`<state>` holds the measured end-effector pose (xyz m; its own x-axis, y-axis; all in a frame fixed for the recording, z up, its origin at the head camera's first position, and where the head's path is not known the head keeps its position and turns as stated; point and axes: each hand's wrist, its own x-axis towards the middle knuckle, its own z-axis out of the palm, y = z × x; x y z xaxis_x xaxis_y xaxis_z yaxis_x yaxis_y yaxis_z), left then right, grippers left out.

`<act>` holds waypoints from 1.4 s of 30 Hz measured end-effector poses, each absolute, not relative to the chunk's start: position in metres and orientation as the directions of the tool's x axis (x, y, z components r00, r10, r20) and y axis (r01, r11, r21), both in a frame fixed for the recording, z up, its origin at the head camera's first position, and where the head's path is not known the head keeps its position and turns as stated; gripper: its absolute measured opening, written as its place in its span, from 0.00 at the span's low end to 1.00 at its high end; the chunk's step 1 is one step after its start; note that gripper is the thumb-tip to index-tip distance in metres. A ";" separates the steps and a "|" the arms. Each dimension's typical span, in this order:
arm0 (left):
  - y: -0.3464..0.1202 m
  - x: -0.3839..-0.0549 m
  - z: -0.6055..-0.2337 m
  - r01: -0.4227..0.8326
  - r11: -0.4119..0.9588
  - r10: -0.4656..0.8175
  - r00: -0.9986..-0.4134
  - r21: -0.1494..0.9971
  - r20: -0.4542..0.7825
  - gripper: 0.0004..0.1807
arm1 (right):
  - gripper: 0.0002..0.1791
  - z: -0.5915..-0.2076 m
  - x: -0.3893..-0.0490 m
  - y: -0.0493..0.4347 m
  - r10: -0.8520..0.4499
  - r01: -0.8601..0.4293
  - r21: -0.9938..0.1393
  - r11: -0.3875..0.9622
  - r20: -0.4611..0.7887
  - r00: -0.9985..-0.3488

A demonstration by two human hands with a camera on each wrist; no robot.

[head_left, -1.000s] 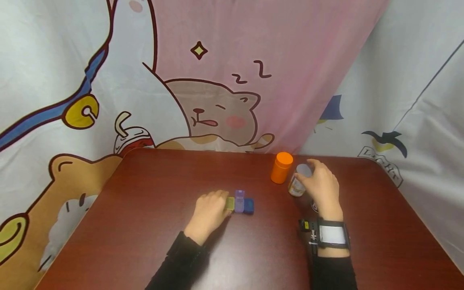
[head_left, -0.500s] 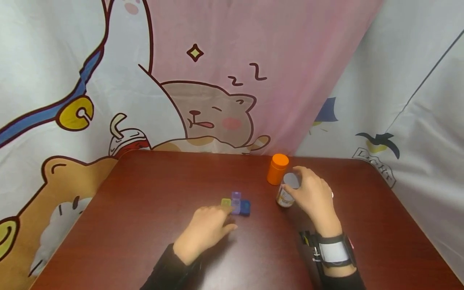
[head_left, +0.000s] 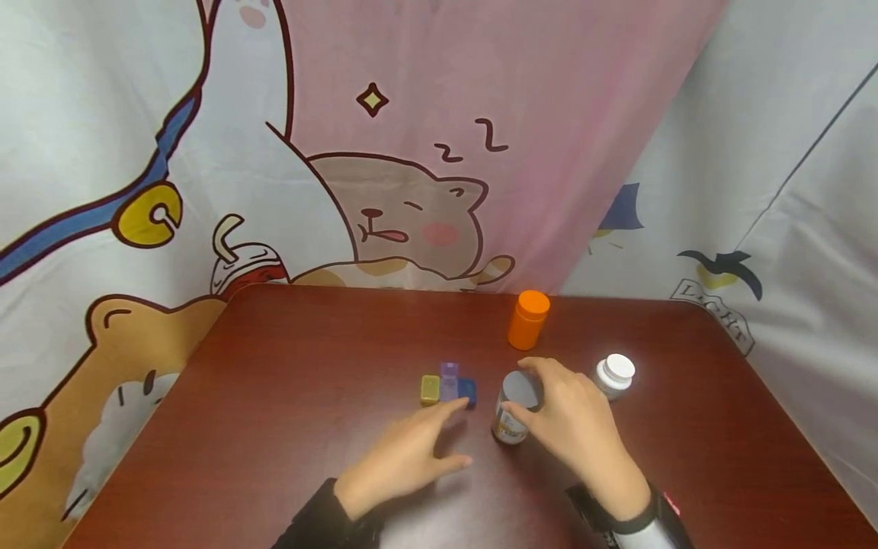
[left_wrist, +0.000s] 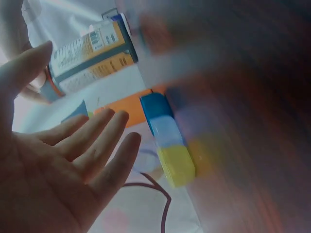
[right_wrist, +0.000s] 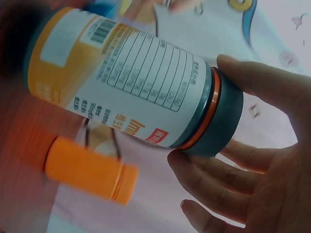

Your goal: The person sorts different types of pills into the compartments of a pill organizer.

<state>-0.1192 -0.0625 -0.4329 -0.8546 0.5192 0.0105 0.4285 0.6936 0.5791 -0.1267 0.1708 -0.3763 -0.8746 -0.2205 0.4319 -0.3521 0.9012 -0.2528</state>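
My right hand [head_left: 576, 423] pinches the grey cap of a labelled supplement bottle [head_left: 511, 419] between thumb and fingers. In the right wrist view the white and yellow label of this bottle [right_wrist: 131, 77] faces the camera, and an orange ring shows under the cap. My left hand [head_left: 401, 457] is open, fingers spread and palm facing the bottle, holding nothing. Just beyond its fingertips lies a small pill box [head_left: 430, 389] with yellow, purple and blue compartments. The purple lid [head_left: 449, 370] stands raised. In the left wrist view the pill box [left_wrist: 177, 166] lies past the fingertips.
An orange bottle [head_left: 528, 320] stands near the back edge of the brown table [head_left: 295, 366]. A small white bottle [head_left: 615, 375] is to the right, beyond my right hand. A printed cloth [head_left: 411, 91] hangs behind the table.
My right hand has brought the grey-capped bottle left and nearer to me. My left hand has let go of the pill box and turned its palm toward the bottle.
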 end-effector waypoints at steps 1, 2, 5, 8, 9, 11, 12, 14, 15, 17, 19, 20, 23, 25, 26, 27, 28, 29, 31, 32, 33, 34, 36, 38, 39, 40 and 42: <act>-0.061 -0.118 -0.433 0.423 0.684 0.522 -0.853 0.594 0.007 0.45 | 0.33 -0.376 -0.123 0.167 -0.233 -0.366 -0.243 0.898 0.443 -0.866; -0.060 -0.118 -0.434 0.416 0.674 0.523 -0.852 0.610 0.004 0.46 | 0.32 -0.377 -0.120 0.163 -0.248 -0.381 -0.232 0.895 0.451 -0.857; -0.058 -0.115 -0.436 0.395 0.643 0.530 -0.848 0.656 -0.009 0.49 | 0.32 -0.379 -0.110 0.150 -0.298 -0.436 -0.211 0.875 0.476 -0.828; -0.058 -0.116 -0.439 0.381 0.581 0.549 -0.836 0.719 -0.001 0.45 | 0.33 -0.382 -0.104 0.139 -0.343 -0.487 -0.207 0.849 0.487 -0.804; -0.059 -0.117 -0.439 0.374 0.560 0.555 -0.832 0.739 0.001 0.43 | 0.33 -0.383 -0.102 0.136 -0.355 -0.502 -0.208 0.839 0.490 -0.796; -0.061 -0.119 -0.440 0.367 0.516 0.568 -0.823 0.774 0.013 0.39 | 0.34 -0.385 -0.101 0.131 -0.376 -0.528 -0.210 0.823 0.496 -0.783; -0.062 -0.120 -0.441 0.364 0.494 0.573 -0.819 0.789 0.019 0.37 | 0.34 -0.386 -0.101 0.128 -0.386 -0.542 -0.210 0.814 0.501 -0.775; -0.064 -0.121 -0.442 0.358 0.476 0.579 -0.815 0.803 0.021 0.36 | 0.33 -0.389 -0.100 0.125 -0.399 -0.562 -0.213 0.799 0.511 -0.761; -0.065 -0.121 -0.442 0.359 0.471 0.581 -0.813 0.806 0.023 0.36 | 0.33 -0.390 -0.100 0.124 -0.404 -0.571 -0.215 0.793 0.516 -0.756; -0.065 -0.122 -0.443 0.362 0.457 0.590 -0.807 0.813 0.028 0.35 | 0.32 -0.393 -0.099 0.122 -0.407 -0.581 -0.219 0.784 0.525 -0.747; -0.066 -0.122 -0.443 0.360 0.448 0.594 -0.804 0.818 0.028 0.35 | 0.31 -0.394 -0.099 0.122 -0.404 -0.582 -0.227 0.781 0.528 -0.747; -0.066 -0.122 -0.443 0.357 0.447 0.593 -0.804 0.820 0.027 0.35 | 0.31 -0.395 -0.099 0.121 -0.402 -0.581 -0.232 0.780 0.525 -0.750; -0.066 -0.123 -0.443 0.351 0.456 0.586 -0.810 0.818 0.021 0.35 | 0.32 -0.395 -0.098 0.121 -0.399 -0.570 -0.249 0.783 0.501 -0.768; -0.066 -0.123 -0.443 0.349 0.469 0.578 -0.816 0.811 0.016 0.36 | 0.33 -0.396 -0.098 0.122 -0.405 -0.569 -0.260 0.780 0.483 -0.777; -0.067 -0.123 -0.442 0.348 0.477 0.575 -0.818 0.807 0.013 0.36 | 0.34 -0.396 -0.098 0.122 -0.409 -0.569 -0.267 0.778 0.474 -0.780; -0.067 -0.123 -0.442 0.348 0.484 0.573 -0.820 0.803 0.010 0.36 | 0.34 -0.397 -0.098 0.123 -0.412 -0.573 -0.275 0.772 0.469 -0.781; -0.067 -0.123 -0.442 0.349 0.486 0.572 -0.820 0.801 0.010 0.37 | 0.35 -0.398 -0.099 0.123 -0.415 -0.578 -0.286 0.765 0.467 -0.781; -0.067 -0.123 -0.442 0.349 0.488 0.571 -0.821 0.800 0.010 0.37 | 0.35 -0.400 -0.099 0.124 -0.415 -0.578 -0.299 0.759 0.463 -0.783; -0.067 -0.123 -0.442 0.347 0.490 0.566 -0.824 0.800 0.011 0.37 | 0.35 -0.403 -0.101 0.126 -0.410 -0.583 -0.335 0.741 0.461 -0.787; -0.066 -0.122 -0.442 0.346 0.486 0.564 -0.826 0.803 0.014 0.37 | 0.35 -0.405 -0.101 0.128 -0.407 -0.584 -0.354 0.730 0.461 -0.788; -0.066 -0.123 -0.442 0.345 0.481 0.561 -0.827 0.805 0.019 0.38 | 0.35 -0.407 -0.102 0.129 -0.403 -0.584 -0.373 0.721 0.459 -0.792; -0.066 -0.123 -0.442 0.347 0.474 0.560 -0.828 0.809 0.027 0.37 | 0.35 -0.409 -0.103 0.130 -0.400 -0.584 -0.389 0.712 0.459 -0.794; -0.065 -0.123 -0.442 0.351 0.469 0.556 -0.831 0.811 0.038 0.37 | 0.34 -0.412 -0.104 0.132 -0.399 -0.593 -0.417 0.689 0.465 -0.790; -0.065 -0.124 -0.443 0.357 0.460 0.556 -0.830 0.813 0.050 0.37 | 0.34 -0.415 -0.106 0.133 -0.406 -0.612 -0.439 0.658 0.477 -0.779; -0.065 -0.124 -0.443 0.363 0.466 0.556 -0.829 0.807 0.052 0.37 | 0.34 -0.416 -0.108 0.134 -0.410 -0.622 -0.449 0.642 0.484 -0.773; -0.065 -0.124 -0.443 0.369 0.475 0.556 -0.830 0.799 0.052 0.38 | 0.34 -0.417 -0.109 0.135 -0.416 -0.636 -0.456 0.623 0.495 -0.762; -0.065 -0.124 -0.444 0.382 0.494 0.558 -0.828 0.781 0.052 0.39 | 0.33 -0.418 -0.111 0.136 -0.428 -0.656 -0.471 0.589 0.507 -0.748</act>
